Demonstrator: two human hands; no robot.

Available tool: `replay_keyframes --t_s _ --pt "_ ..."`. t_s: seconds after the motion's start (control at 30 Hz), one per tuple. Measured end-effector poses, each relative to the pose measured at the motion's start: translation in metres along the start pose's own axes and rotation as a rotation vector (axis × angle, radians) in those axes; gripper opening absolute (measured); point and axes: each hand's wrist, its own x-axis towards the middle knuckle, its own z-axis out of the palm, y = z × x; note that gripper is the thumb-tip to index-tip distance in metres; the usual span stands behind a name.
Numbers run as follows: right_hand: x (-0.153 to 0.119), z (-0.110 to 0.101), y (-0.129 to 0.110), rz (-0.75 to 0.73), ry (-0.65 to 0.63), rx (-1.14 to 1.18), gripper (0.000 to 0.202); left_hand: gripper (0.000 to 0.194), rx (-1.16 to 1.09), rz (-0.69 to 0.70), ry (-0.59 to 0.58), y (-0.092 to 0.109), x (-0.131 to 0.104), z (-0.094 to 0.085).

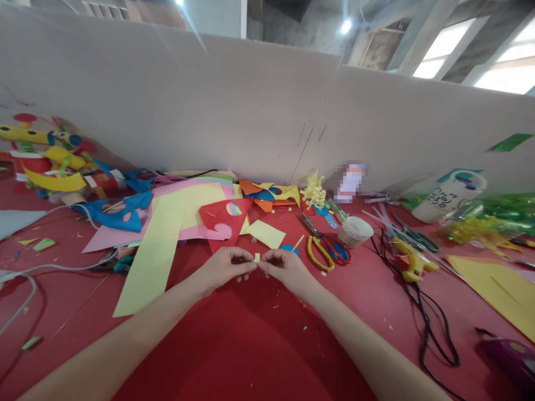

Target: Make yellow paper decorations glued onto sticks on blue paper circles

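Note:
Above the near edge of the table, my left hand (229, 268) and my right hand (288, 270) meet fingertip to fingertip. Between them is a small piece of yellow paper (256, 257), pinched by both; the exact grip is too small to make out. Just behind my left hand lies a red cut-out mask (215, 220) with eye holes. A pale yellow paper rectangle (267, 234) is flat beyond my fingers. To the right of my right hand are scissors (320, 253) with a yellow and a red handle, lying partly over a blue round piece.
A long pale yellow strip (150, 262) lies on pink sheets at left, near a blue mask (125, 214). At right stand a white cup (355, 231) and a white bottle (443, 197). A yellow glue gun (412, 259) trails a black cord. A white partition (209, 111) closes the back.

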Motion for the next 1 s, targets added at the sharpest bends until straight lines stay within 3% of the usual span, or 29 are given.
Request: replay_keyframes --t_s 0.73,1.0 --pt "-0.001 0.0017 0.0033 -0.067 0.025 -0.03 0.02 0.019 -0.031 0.028 0.029 0.0075 -0.0052 0.0034" --pt "-0.0005 -0.0002 0.0028 -0.155 0.003 0.042 0.019 0.019 -0.057 0.022 -0.037 0.0105 -0.0068 0.0003"
